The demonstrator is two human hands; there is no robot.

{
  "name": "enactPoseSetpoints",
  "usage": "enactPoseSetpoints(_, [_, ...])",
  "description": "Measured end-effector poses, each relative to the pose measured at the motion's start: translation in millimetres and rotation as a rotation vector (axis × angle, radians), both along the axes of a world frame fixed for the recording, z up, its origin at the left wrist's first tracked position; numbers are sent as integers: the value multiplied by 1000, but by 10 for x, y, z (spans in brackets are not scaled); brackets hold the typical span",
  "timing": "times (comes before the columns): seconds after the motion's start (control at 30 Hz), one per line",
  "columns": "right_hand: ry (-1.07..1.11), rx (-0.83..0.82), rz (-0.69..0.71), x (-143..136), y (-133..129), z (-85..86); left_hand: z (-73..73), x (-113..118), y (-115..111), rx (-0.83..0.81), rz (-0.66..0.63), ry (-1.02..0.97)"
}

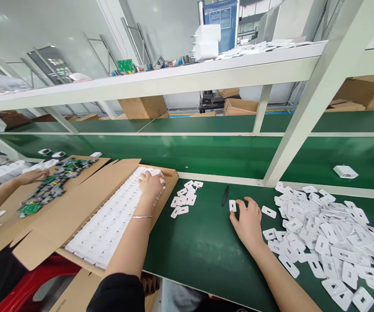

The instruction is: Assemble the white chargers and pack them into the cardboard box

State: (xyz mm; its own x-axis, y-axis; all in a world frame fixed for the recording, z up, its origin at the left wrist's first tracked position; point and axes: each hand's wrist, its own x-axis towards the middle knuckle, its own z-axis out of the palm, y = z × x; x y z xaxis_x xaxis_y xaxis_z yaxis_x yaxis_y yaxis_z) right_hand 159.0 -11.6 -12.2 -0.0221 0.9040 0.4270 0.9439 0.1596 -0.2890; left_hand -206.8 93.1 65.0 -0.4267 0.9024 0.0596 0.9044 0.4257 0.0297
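Note:
My left hand (pixel 151 186) reaches into the far end of a cardboard box (pixel 172 177), its fingers curled down onto a white plastic housing (pixel 156 172) in the packed rows. The fingertips are partly hidden there. Above the green table, my right hand (pixel 249 222) pinches a small white cover plate (pixel 232 205) with a rectangular slot, between thumb and index finger. Beside that hand lies a single plate (pixel 269 212). Black tweezers (pixel 225 195) rest just beyond it, and a small group of plates (pixel 183 197) lies between the box and my right hand.
A large pile of white plates (pixel 333 242) covers the table's right side. A white housing (pixel 345 171) sits behind it. At left, another person's hand (pixel 32 177) is near circuit boards (pixel 55 184) on cardboard. A shelf (pixel 173 80) and slanted post (pixel 307 112) stand ahead.

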Motion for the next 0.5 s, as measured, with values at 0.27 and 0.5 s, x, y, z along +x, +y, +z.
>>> enactPoseSetpoints(0.27, [68,12,92,30,55,-67,66,-31,93,-98,-9,31])
enactPoseSetpoints(0.5, [-36,-5,57,91,116,-2,241,462,-61,182,-67,90])
